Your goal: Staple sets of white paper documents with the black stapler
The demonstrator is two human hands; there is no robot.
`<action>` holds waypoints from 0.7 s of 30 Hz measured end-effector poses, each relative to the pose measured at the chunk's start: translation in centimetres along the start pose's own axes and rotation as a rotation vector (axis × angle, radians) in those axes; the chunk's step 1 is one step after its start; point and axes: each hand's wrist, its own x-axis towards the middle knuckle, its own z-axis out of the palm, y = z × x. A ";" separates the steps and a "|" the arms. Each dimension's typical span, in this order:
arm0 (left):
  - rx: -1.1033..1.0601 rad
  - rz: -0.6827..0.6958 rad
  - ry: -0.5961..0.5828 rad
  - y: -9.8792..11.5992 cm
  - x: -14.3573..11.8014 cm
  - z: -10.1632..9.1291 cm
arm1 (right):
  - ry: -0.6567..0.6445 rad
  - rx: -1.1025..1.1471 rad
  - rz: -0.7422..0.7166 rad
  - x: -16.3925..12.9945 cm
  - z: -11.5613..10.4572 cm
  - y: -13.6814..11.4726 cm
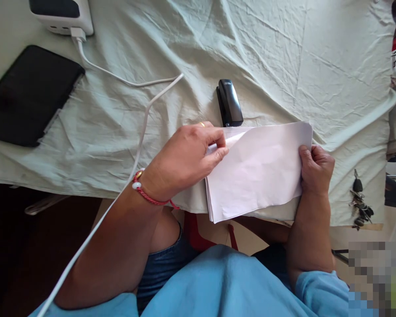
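A thin stack of white paper sheets [257,171] lies at the near edge of the cloth-covered table [267,66]. My left hand [188,156] pinches the stack's upper left corner, where the top sheet is folded or lifted. My right hand [315,169] grips the stack's right edge, thumb on top. A black stapler [229,102] rests on the cloth just behind the paper, touching neither hand. A red string bracelet circles my left wrist.
A black tablet [28,94] lies at the far left. A white charger block [62,15] sits at the top left, its white cable [141,127] trailing across the cloth toward me. A bunch of keys [359,202] lies at the right edge.
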 end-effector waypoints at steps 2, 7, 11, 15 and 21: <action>0.086 -0.053 0.080 -0.4 0.1 0.2 | 0.003 -0.007 0.006 0.0 0.0 -0.1; 0.244 -0.037 0.050 -1.3 0.1 1.1 | 0.009 -0.022 0.005 0.0 0.0 -0.2; 0.323 -0.075 -0.006 -1.0 -0.1 1.7 | 0.013 -0.025 -0.003 0.1 0.0 0.0; 0.390 -0.128 0.087 0.1 -0.5 2.4 | 0.011 -0.020 -0.004 0.2 -0.1 0.2; 0.485 -0.105 -0.051 2.0 -1.0 3.0 | 0.005 0.002 0.004 0.2 0.0 0.3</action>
